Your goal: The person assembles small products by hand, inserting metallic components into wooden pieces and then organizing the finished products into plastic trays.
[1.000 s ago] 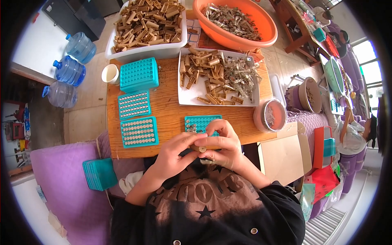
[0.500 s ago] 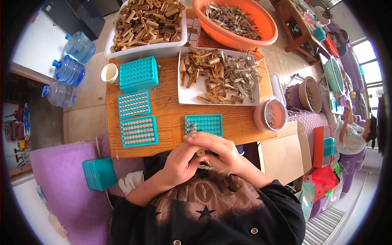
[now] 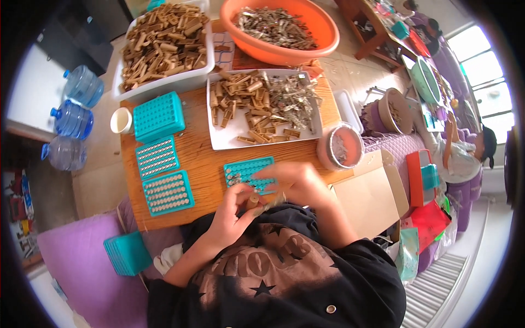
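Note:
My left hand [image 3: 229, 214] is closed around a small tan cylindrical piece [image 3: 252, 201], its round end showing above the fingers. A thin, pale, blurred strip [image 3: 275, 202] sticks out beside that piece, between my hands; which hand holds it I cannot tell. My right hand [image 3: 298, 179] is apart from the left, its fingers reaching over the right side of a teal tray with holes [image 3: 262, 163]. Motion smears the right fingers, so whether they grip anything is unclear. Several small metallic parts [image 3: 235, 179] stand in the left side of that tray.
Two filled teal trays, one with silvery parts [image 3: 157, 157] and one with round-topped parts [image 3: 168, 192], lie left, below a teal tray stack [image 3: 158, 116]. Beyond are a white box [image 3: 219, 143] of tan holders and clear strips, an orange basin [image 3: 279, 54] and a pink-lined bucket [image 3: 342, 147].
My hands were together around the tan piece; now the right has moved away, up toward the tray. The left keeps the piece, lower and further left. The whole view has shifted and tilted.

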Tool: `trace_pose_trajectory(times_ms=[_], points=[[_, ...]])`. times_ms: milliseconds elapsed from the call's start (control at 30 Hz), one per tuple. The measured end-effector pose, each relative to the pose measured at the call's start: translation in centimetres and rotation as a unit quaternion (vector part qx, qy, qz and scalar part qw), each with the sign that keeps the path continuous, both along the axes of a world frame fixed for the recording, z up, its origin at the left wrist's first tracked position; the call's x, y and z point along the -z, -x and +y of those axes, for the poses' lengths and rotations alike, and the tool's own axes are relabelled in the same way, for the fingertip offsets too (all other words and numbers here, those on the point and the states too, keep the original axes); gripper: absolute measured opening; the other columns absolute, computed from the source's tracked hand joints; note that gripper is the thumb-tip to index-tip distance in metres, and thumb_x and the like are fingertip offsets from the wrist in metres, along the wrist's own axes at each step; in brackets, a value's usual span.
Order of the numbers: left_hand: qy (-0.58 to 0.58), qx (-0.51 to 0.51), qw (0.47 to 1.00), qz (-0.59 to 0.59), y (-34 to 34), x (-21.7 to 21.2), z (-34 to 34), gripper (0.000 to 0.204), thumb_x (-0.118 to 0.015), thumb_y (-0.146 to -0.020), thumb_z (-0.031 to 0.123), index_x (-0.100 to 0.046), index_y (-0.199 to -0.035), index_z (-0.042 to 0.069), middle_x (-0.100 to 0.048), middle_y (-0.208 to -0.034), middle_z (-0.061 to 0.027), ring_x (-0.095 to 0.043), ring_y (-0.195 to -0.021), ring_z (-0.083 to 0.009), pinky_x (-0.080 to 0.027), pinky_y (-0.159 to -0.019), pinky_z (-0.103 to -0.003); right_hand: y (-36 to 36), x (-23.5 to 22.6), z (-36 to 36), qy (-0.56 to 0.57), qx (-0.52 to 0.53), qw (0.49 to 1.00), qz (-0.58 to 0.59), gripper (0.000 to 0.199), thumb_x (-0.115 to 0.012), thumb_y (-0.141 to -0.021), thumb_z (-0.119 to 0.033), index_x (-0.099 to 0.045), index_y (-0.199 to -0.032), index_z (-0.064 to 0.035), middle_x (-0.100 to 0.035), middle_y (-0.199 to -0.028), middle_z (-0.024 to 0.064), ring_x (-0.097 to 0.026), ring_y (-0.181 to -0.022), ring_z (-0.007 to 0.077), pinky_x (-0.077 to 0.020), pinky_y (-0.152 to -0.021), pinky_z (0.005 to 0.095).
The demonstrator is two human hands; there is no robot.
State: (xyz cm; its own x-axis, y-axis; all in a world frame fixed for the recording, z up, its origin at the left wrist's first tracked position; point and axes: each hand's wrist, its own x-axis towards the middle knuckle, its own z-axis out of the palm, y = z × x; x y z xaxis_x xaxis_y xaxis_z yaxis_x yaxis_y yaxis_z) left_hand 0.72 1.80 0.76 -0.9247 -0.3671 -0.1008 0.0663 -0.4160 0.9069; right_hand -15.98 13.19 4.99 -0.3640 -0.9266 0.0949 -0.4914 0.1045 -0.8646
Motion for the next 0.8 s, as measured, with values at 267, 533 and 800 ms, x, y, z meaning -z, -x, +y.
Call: trace_pose_trajectory(times_ms=[267,533,800], points=[[0.172,0.076,0.982,-0.026,-1.0,0.1,-3.3,0.014,-0.074,-0.073,0.005,-0.063,-0.08,0.002,-0.06,-0.076,-0.0035,-0.057,-0.071,-0.0101,-0.043,-0.064,-0.022,12.3,5.4,10.7,-0.317,0.284,0.867,0.259,0.015,-0.062,-0.073,-0.012,-0.066,-0.085,-0.0053,-0.064,-0.085,0.0174,-0.062,-0.081,0.0341,-0.0488,-0.072,0.0414],[0.13,0.032,0.99,-0.036,-1.4,0.7,-3.7,0.014,-0.073,-0.075,0.007,-0.062,-0.082,0.002,-0.057,-0.074,-0.003,-0.052,-0.068,-0.0096,-0.038,-0.062,-0.021,13.1,6.8,10.9,-0.324,0.25,0.881,0.236,0.013,-0.067,-0.067,-0.011,-0.067,-0.079,-0.007,-0.065,-0.08,0.012,-0.063,-0.079,0.0287,-0.0491,-0.071,0.0387],[0.096,0.032,0.994,-0.031,-0.9,0.2,-3.5,0.018,-0.07,-0.081,0.013,-0.059,-0.087,0.001,-0.052,-0.082,-0.0019,-0.05,-0.076,-0.0087,-0.037,-0.068,-0.02,12.5,5.5,11.7,-0.298,0.267,0.901,0.166,0.02,-0.064,-0.067,-0.006,-0.067,-0.087,-0.0058,-0.065,-0.081,0.0132,-0.062,-0.08,0.0283,-0.0493,-0.072,0.0361]])
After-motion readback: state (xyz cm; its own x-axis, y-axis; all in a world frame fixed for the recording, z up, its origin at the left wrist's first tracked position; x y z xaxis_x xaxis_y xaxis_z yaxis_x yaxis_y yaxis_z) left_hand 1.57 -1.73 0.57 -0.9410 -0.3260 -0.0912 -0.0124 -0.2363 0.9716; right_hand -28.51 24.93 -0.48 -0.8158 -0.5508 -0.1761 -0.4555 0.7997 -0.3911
